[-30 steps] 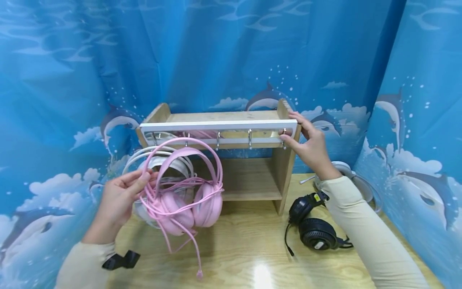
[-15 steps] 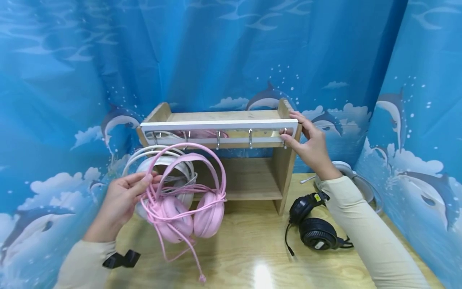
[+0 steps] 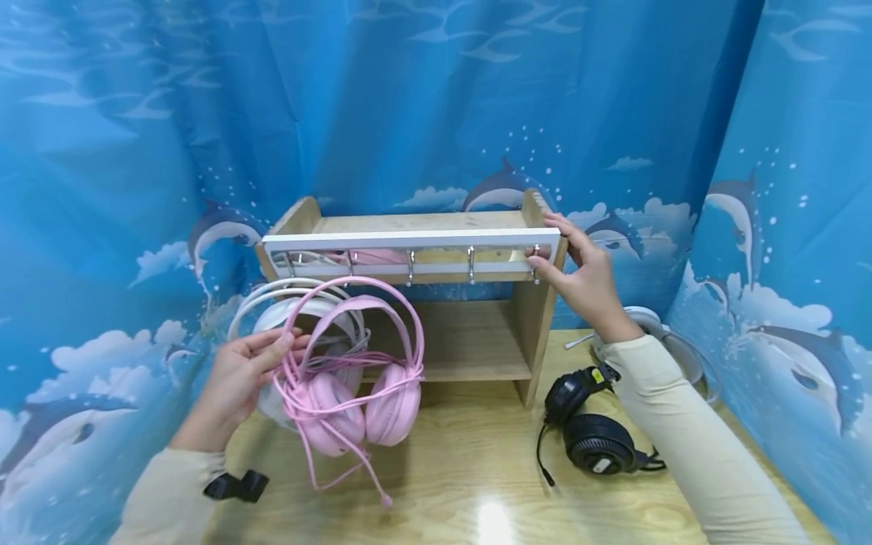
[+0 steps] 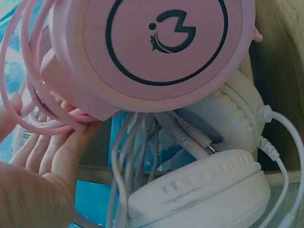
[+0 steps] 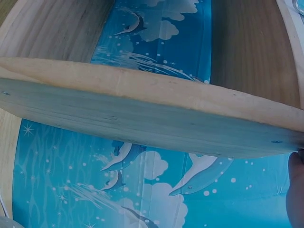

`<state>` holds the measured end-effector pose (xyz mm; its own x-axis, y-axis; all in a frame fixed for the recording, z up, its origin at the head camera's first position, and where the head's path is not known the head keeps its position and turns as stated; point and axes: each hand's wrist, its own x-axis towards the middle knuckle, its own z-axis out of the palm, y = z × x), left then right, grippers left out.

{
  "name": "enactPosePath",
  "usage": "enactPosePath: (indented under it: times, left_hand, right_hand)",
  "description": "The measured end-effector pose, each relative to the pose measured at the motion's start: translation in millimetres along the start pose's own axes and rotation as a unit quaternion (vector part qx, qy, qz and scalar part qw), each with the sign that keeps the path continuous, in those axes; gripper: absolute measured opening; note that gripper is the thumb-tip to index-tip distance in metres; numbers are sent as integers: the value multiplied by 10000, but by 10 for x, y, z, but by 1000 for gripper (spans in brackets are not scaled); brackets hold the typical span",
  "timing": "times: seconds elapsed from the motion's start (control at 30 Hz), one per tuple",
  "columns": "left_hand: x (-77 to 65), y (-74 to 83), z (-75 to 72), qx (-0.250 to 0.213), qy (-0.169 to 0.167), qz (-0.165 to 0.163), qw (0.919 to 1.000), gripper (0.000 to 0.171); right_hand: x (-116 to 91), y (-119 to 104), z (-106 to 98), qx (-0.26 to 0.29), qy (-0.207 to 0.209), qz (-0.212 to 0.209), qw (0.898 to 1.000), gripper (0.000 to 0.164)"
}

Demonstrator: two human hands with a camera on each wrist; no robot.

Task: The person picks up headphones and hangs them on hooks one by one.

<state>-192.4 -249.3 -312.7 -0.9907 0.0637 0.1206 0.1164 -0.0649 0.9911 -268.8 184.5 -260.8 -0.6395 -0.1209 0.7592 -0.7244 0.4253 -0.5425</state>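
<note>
My left hand holds the pink headphones by the left side of their headband, where the looped pink cable bunches. They hang upright in front of the rack's left half, their headband top just below the hook rail. Behind them, white headphones hang at the rail's left end, partly covered. In the left wrist view, the pink ear cup overlaps the white ear cup. My right hand grips the wooden shelf at its upper right corner, thumb in front by the last hook.
Black headphones lie on the table to the right, below my right forearm. Behind them lies a white-and-grey headset against the curtain. Several metal hooks line the rail. Blue dolphin-print curtains enclose the back and sides.
The pink headphones have dropped a little lower beneath the rail. My left hand has shifted slightly to the right with them. My right hand keeps its place on the shelf.
</note>
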Motion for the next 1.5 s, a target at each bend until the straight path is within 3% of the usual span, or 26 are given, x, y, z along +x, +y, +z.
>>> enactPosePath:
  times: [0.27,0.57,0.83,1.13,1.5]
  left_hand:
    - [18,-24,-11,53,61,-38,10000,12]
    - [12,-102,7,257,32,274,9993,14]
    - [-6,-92,-12,357,-71,206,9991,18]
    - [-65,-91,-2,555,-229,140,9981,47]
    - [-112,-82,20,972,-2,104,9952,49]
  right_hand:
    - [-3,-18,-1,62,40,-12,10000,52]
    - [1,-20,3,40,9,43,10000,53]
    - [1,-26,-5,13,-3,87,10000,53]
    - [-11,-29,-5,24,-21,83,10000,53]
    - [-9,-29,-3,57,-19,89,9999,54]
